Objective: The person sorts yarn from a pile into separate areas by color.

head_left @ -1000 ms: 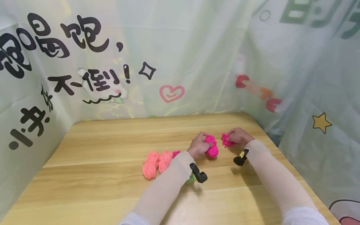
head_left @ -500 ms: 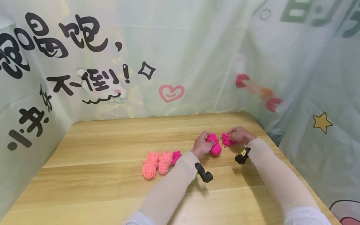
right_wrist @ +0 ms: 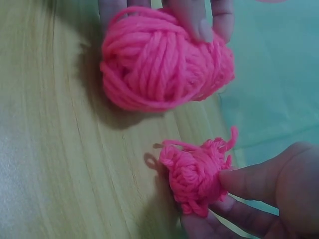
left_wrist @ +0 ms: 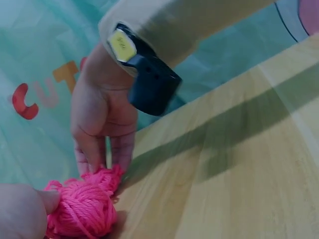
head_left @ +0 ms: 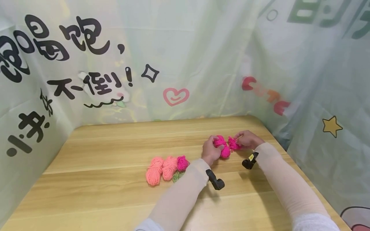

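Observation:
A bright pink yarn skein (head_left: 224, 148) is gripped between thumb and fingers of my left hand (head_left: 211, 150) at the right back of the table. Beside it, my right hand (head_left: 248, 140) pinches a smaller pink yarn bundle (head_left: 233, 143). In the right wrist view the larger skein (right_wrist: 154, 64) appears with neat wound strands, a narrow gap away from the smaller bundle (right_wrist: 197, 177), which has loose loops and a stray end. From the left wrist view, the skein (left_wrist: 82, 211) overlaps the smaller bundle, and the right hand (left_wrist: 104, 114) reaches down to that bundle.
Left of my left forearm lie two coral yarn skeins (head_left: 154, 171), a small magenta yarn bundle (head_left: 182, 163) and some green yarn (head_left: 177, 175), partly hidden by the sleeve. Printed cloth (head_left: 202, 64) walls the wooden table (head_left: 101, 192) at the back and sides.
My left hand has moved right with the pink skein, closer to the smaller bundle. The magenta bundle and green yarn are less covered by my forearm. The right hand has barely shifted.

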{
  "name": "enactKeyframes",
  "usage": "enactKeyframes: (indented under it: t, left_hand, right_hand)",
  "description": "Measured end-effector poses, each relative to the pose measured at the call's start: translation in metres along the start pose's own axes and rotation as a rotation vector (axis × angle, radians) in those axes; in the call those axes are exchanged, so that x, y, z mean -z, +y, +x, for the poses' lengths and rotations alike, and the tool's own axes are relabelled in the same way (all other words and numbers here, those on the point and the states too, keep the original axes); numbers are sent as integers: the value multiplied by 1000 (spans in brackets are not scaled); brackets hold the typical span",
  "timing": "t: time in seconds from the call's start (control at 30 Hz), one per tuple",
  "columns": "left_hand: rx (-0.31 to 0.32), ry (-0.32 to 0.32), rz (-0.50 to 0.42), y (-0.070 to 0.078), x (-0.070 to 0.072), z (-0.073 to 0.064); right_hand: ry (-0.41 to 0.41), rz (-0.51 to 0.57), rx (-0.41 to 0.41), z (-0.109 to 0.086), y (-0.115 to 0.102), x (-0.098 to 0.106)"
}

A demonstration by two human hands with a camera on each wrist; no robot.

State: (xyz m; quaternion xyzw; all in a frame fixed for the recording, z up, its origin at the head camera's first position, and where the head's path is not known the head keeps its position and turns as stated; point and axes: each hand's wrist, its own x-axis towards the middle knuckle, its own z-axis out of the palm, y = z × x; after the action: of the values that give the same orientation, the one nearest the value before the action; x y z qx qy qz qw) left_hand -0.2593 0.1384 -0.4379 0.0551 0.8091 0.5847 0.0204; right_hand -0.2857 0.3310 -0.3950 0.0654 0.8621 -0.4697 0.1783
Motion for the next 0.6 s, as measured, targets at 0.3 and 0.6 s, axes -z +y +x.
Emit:
enactKeyframes:
  t: [0.3,0.6]
  left_hand:
    - [30,-13,52,4,-9,1]
    - [117,-131,-57,8,-9,5]
  right_hand:
    - [0,18,8,1,2,0]
    - [-10,55,23,-3,2,1]
